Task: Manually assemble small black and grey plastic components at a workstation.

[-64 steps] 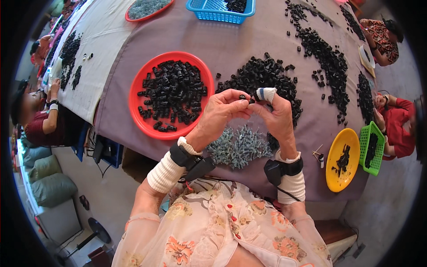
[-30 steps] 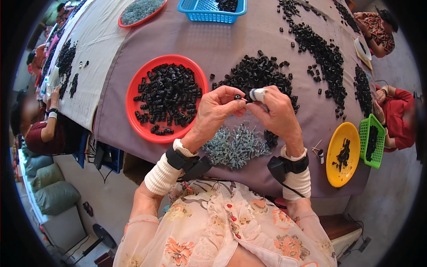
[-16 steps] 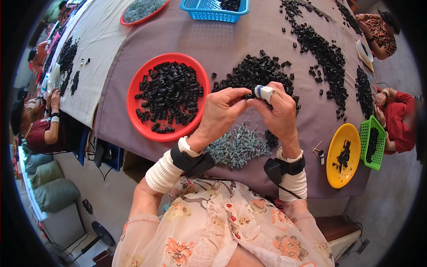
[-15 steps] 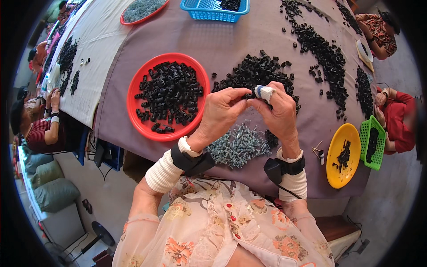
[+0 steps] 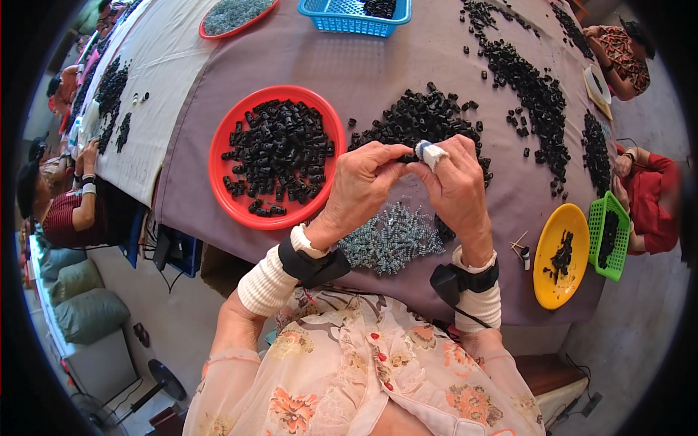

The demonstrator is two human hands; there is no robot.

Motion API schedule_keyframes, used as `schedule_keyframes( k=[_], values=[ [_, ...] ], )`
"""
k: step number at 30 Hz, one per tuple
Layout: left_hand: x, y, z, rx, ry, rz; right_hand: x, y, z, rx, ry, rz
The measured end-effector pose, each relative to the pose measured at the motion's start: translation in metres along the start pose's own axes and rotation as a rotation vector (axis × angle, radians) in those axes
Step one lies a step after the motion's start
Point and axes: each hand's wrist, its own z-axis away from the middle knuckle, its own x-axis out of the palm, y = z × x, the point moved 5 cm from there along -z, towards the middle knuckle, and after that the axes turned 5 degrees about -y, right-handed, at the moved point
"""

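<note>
Both hands meet in front of the black pile, fingertips almost touching. My left hand [image 5: 361, 190] pinches a small black plastic part [image 5: 409, 158], mostly hidden by the fingers. My right hand [image 5: 458, 182] closes on its other side, thumb and forefinger together; a white and blue finger cover [image 5: 434, 155] wraps one finger. Just beyond lies a heap of small black plastic parts [image 5: 414, 115]. Below the hands, near the table edge, is a pile of little metal springs [image 5: 392, 243]. To the left, a red round tray [image 5: 218, 185] holds many black parts.
A yellow plate [image 5: 545, 280] and a green basket [image 5: 618, 265] with black bits stand at the right. A blue basket [image 5: 352, 23] and a red tray of pale small pieces [image 5: 236, 16] sit at the far side. Other people work along both sides of the cloth-covered table [image 5: 291, 65].
The hands stay joined at nearly the same spot. My right hand's covered finger and wrist have turned slightly. The piles and trays look the same.
</note>
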Motion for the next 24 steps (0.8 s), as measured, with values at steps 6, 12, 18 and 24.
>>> schedule_keyframes(
  k=[6, 12, 18, 24],
  values=[
    [-0.003, 0.004, 0.000, 0.039, 0.030, 0.002, 0.002, -0.004, 0.000, -0.020, -0.030, 0.061],
    [-0.003, 0.006, 0.000, 0.056, 0.016, -0.055, 0.004, -0.004, 0.001, 0.009, -0.075, 0.135],
    [-0.001, -0.011, 0.005, -0.139, -0.001, 0.173, 0.004, -0.006, -0.001, 0.005, -0.045, 0.114],
    [-0.001, -0.012, 0.007, -0.123, 0.024, 0.192, 0.010, -0.008, -0.001, 0.017, -0.054, 0.140]
  ],
)
